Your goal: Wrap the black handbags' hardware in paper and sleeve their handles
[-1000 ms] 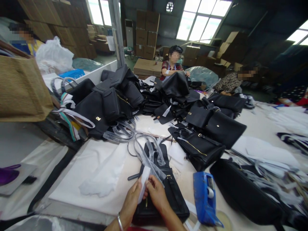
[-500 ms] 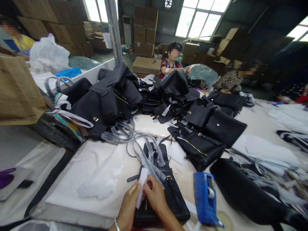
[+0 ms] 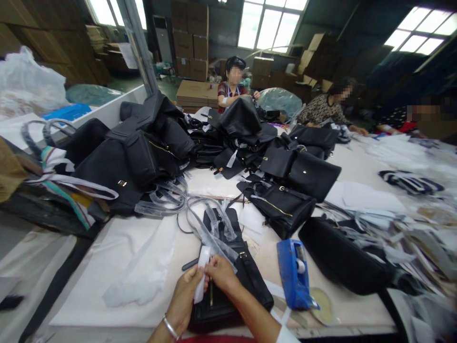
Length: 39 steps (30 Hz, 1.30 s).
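Note:
My left hand (image 3: 184, 291), with a bangle at the wrist, grips a folded white strip (image 3: 202, 262) that looks like paper or thin foam. My right hand (image 3: 222, 274) pinches the strip's right edge, its fingertips partly hidden. Both hands are above a black backpack (image 3: 255, 281) lying on the table, with a gold zipper and buckle. Plastic-wrapped straps (image 3: 205, 228) run across its upper part. A short black strap end (image 3: 190, 265) sticks out beside my left hand. To the right stands a blue tape dispenser (image 3: 288, 267) with a white roll.
Black bags (image 3: 157, 143) are piled at the back, and another black bag (image 3: 342, 257) lies right of the dispenser. White sheeting (image 3: 89, 271) covers the left of the table. A co-worker (image 3: 232, 88) sits across, others further right. Plastic scraps (image 3: 410, 238) lie at right.
The view has swung to the right, so everything sits further left in the picture. Both hands stay together on the white strip, which looks narrower and more folded now.

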Each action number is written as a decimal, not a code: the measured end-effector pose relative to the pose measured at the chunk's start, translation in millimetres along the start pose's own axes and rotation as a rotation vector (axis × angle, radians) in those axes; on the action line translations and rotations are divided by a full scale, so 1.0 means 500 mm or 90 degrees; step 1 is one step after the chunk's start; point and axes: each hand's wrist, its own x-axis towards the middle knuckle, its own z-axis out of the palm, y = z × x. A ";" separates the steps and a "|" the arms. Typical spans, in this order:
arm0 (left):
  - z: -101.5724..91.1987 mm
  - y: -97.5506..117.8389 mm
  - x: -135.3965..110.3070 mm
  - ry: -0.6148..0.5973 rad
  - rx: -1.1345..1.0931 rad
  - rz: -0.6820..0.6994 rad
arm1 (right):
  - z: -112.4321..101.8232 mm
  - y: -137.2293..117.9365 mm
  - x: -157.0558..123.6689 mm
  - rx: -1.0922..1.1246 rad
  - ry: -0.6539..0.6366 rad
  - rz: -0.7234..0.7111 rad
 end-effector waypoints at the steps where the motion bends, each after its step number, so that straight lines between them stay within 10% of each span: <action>1: -0.002 0.000 0.001 -0.011 -0.006 -0.004 | -0.004 -0.003 -0.003 -0.003 0.006 -0.005; 31: -0.011 0.002 0.019 -0.063 0.089 0.001 | -0.012 0.012 0.017 0.351 -0.120 0.102; 39: -0.035 -0.022 0.018 0.035 -0.122 -0.022 | -0.001 -0.004 -0.097 0.248 -0.017 -0.014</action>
